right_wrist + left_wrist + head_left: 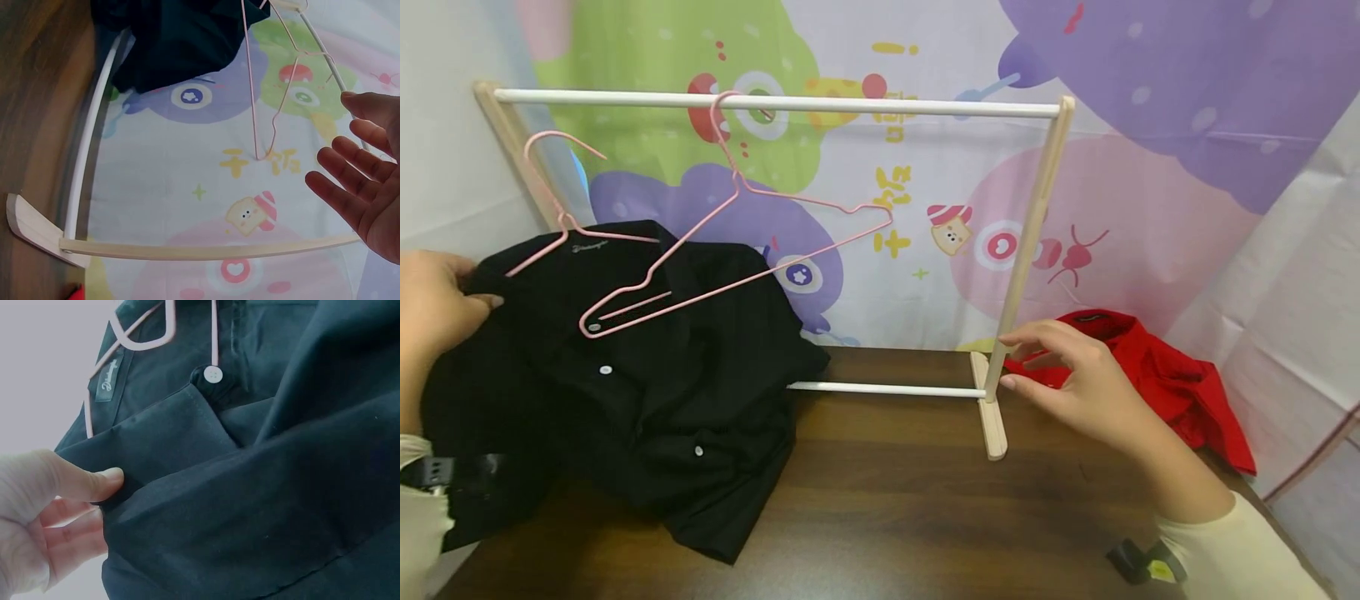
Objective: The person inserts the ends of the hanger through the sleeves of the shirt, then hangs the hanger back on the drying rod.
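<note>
My left hand (437, 308) pinches the edge of a black shirt (587, 417) between thumb and fingers; the left wrist view shows the grip on the folded cloth (169, 431). Inside the shirt's neck sits a pink wire hanger (553, 134), its hook standing free below the rail. A second pink hanger (773, 271) hangs bare from the white top rail (887, 105), in front of the shirt. My right hand (1082, 379) is beside the rack's wooden post (1033, 217), fingers spread and holding nothing in the right wrist view (369, 175).
A red garment (1187, 383) lies at the right, behind my right hand. The rack's wooden foot (992, 429) and lower white bar (887, 389) stand on the brown table (910, 517). A cartoon-printed cloth (880, 300) hangs behind the rack.
</note>
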`<state>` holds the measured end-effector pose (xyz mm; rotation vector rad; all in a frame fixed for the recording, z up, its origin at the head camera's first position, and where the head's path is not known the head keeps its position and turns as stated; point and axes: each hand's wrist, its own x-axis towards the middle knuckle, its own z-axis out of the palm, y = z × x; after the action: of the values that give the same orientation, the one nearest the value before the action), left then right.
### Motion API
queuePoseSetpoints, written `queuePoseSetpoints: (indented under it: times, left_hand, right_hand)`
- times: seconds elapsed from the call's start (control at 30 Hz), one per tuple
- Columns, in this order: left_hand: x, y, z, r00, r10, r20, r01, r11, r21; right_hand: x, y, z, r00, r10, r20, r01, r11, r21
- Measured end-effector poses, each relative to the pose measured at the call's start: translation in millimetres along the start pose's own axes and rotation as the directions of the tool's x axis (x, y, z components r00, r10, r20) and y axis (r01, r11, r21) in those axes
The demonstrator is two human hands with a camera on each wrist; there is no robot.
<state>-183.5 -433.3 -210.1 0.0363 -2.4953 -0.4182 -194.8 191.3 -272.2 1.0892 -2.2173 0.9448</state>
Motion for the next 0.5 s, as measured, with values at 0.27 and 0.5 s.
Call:
queuePoseSetpoints:
  times: [0.27,0.5]
  left_hand:
    - [22.9,16.3,-12.1,1.000,-0.011,0.001,0.011,1.000,0.008]
    - [41.7,32.8,-25.5,0.999,-0.046,-0.003,0.046,0.999,-0.008]
  right_hand:
    - [1.3,8.5,-1.3,0.999,-0.022,-0.048,0.019,0.998,-0.053]
    - [11.2,27.8,0.2,0.979,0.051,-0.200,-0.053,0.999,-0.007]
